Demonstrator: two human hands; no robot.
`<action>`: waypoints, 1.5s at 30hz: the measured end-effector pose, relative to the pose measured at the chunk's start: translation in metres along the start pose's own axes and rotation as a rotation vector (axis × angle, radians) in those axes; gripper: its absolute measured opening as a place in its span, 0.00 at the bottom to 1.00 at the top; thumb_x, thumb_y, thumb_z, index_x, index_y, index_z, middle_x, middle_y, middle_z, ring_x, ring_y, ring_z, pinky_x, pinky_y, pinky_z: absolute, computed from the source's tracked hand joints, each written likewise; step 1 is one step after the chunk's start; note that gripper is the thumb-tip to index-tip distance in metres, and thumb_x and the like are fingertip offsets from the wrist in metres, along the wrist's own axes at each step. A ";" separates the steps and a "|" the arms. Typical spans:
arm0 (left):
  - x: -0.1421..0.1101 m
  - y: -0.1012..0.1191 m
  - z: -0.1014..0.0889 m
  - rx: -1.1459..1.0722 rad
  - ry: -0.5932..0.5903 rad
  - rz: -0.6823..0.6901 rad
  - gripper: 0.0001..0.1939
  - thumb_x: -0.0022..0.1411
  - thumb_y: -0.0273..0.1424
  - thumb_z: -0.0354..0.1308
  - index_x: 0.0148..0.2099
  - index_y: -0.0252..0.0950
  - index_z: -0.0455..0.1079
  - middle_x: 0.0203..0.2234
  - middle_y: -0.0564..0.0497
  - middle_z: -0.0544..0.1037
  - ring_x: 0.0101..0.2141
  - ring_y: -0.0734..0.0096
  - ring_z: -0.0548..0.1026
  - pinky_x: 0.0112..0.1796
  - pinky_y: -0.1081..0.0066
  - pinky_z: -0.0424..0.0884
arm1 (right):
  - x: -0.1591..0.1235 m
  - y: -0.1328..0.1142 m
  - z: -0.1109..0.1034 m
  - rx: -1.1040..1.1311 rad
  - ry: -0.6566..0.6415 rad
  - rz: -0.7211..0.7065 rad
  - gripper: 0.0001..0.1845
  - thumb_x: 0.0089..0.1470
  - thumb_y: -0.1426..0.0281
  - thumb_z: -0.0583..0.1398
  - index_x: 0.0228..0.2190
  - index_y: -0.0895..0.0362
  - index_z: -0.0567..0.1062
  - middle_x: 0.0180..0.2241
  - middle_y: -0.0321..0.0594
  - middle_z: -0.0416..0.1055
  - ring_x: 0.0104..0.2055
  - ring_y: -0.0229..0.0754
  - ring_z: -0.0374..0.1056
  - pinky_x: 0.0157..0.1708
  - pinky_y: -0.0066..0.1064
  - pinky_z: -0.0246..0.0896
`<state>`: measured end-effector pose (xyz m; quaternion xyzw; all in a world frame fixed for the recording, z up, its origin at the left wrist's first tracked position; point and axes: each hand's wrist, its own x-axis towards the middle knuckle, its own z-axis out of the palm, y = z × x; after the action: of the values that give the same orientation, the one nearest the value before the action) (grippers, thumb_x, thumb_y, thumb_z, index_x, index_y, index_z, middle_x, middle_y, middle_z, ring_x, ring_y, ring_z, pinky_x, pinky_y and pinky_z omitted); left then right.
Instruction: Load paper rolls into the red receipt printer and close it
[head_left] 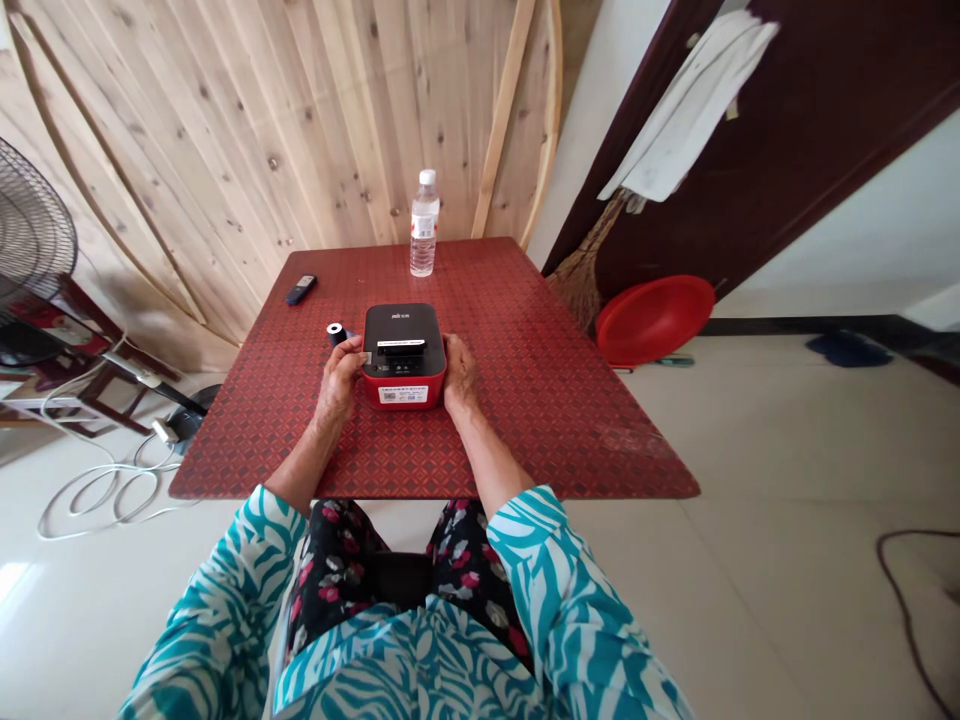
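A small receipt printer, black on top with red sides and a white label on its front, rests on the red patterned table. My left hand grips its left side, the thumb near the top edge. Against the right side lies my right hand, its fingers wrapped along the casing and partly hidden. Just behind my left hand stands a small roll with a white end and a dark side. The printer's lid looks closed.
Toward the back of the table are a clear water bottle and a dark mobile phone. A fan and a coiled white cable are at the left. A red basin and a straw broom are at the right.
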<state>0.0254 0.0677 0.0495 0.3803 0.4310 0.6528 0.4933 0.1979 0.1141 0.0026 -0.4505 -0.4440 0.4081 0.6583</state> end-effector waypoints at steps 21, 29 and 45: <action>0.011 -0.006 -0.001 -0.069 0.046 -0.066 0.19 0.41 0.30 0.62 0.40 0.38 0.70 0.31 0.54 0.77 0.26 0.74 0.72 0.28 0.73 0.65 | 0.000 0.005 -0.003 -0.072 -0.040 -0.059 0.29 0.57 0.46 0.49 0.40 0.53 0.78 0.43 0.42 0.77 0.48 0.46 0.70 0.51 0.41 0.63; 0.012 0.003 -0.006 0.168 0.054 0.129 0.18 0.48 0.34 0.62 0.43 0.37 0.70 0.36 0.51 0.77 0.32 0.72 0.74 0.34 0.72 0.70 | 0.002 0.005 -0.003 -0.076 -0.055 -0.077 0.28 0.57 0.47 0.49 0.39 0.53 0.78 0.42 0.41 0.77 0.47 0.47 0.70 0.51 0.41 0.61; 0.101 0.047 0.065 1.655 -0.967 0.247 0.13 0.52 0.22 0.55 0.35 0.38 0.79 0.34 0.50 0.83 0.37 0.64 0.79 0.37 0.73 0.68 | 0.008 0.007 0.003 -0.040 -0.031 -0.073 0.23 0.57 0.50 0.50 0.36 0.51 0.78 0.40 0.39 0.78 0.47 0.46 0.69 0.52 0.40 0.61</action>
<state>0.0482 0.1713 0.1231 0.8779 0.4618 -0.0375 0.1211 0.1961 0.1239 -0.0017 -0.4409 -0.4782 0.3817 0.6567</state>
